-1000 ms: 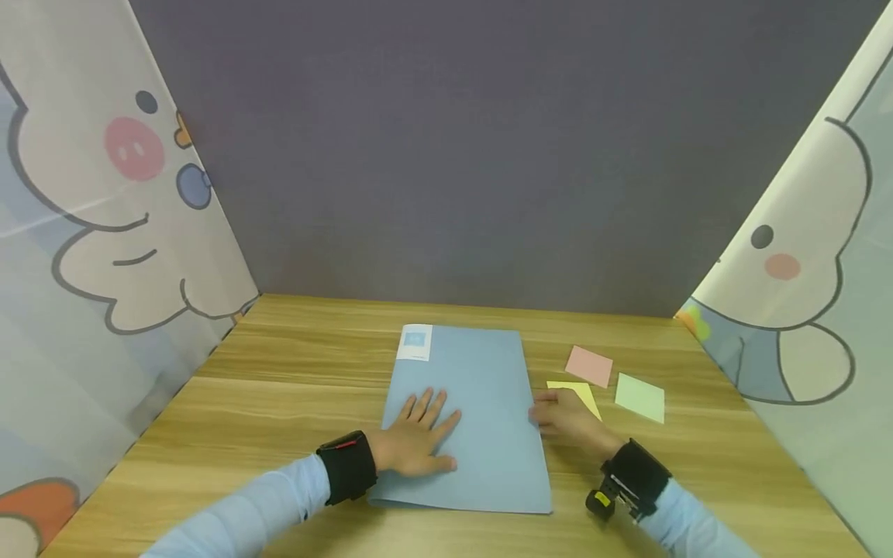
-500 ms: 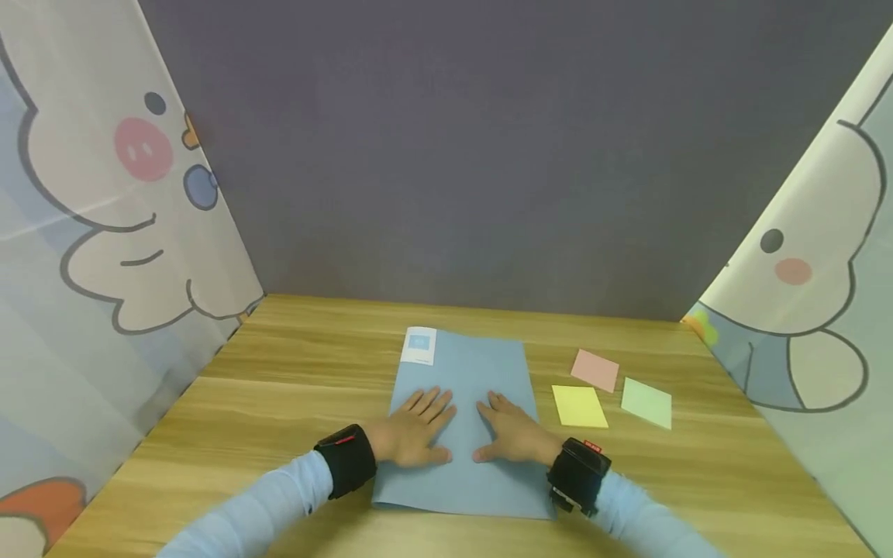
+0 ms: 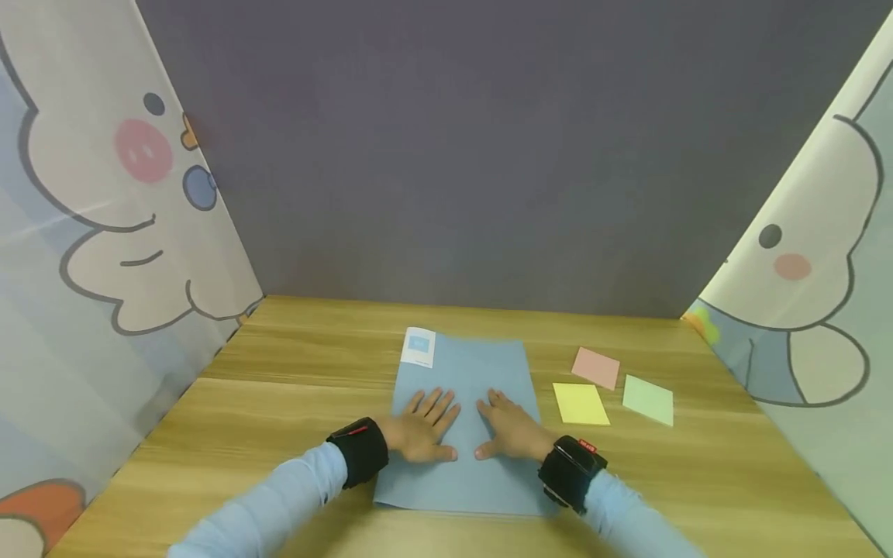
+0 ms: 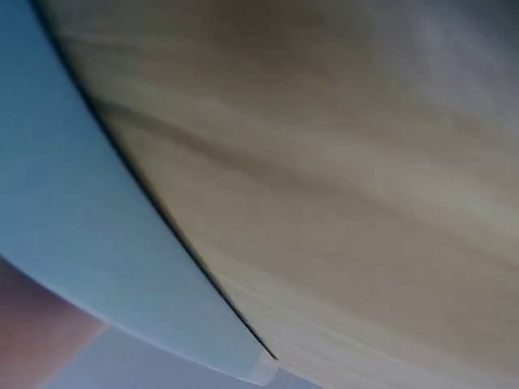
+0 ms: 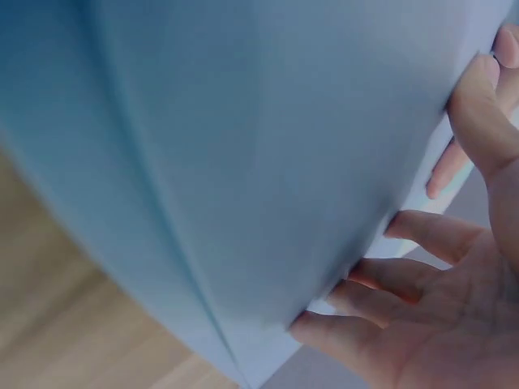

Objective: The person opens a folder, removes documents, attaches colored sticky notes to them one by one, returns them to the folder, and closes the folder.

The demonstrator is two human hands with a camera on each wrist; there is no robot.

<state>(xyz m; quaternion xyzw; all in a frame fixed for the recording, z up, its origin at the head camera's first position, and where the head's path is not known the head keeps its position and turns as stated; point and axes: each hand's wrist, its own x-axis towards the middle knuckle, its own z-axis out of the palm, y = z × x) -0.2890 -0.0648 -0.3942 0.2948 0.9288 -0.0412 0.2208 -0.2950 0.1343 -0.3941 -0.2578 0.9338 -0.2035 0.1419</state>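
A light blue paper folder (image 3: pixel 481 488) with a white label (image 3: pixel 418 347) at its far left corner lies on the wooden table. My left hand (image 3: pixel 418 435) rests palm down on its left half, fingers spread. On the right half my right hand (image 3: pixel 512 428) lies the same way, its thumb pointing towards the left thumb. In the right wrist view the fingertips of my right hand (image 5: pixel 422 324) press on the folder's surface (image 5: pixel 268 162). The left wrist view shows the folder's edge (image 4: pixel 105 235) against the wood, with a blurred bit of hand below.
To the right of the folder lie a yellow sticky note (image 3: pixel 581 404), a pink one (image 3: pixel 596 367) and a pale green one (image 3: pixel 648 400). A dark grey panel (image 3: pixel 446 155) stands behind the table (image 3: pixel 293 349); cartoon-printed curtains (image 3: pixel 91 310) flank both sides.
My right hand has moved left from the folder's right edge and now lies flat on it, uncovering the yellow sticky note. The left hand stays nearly in place on the folder.
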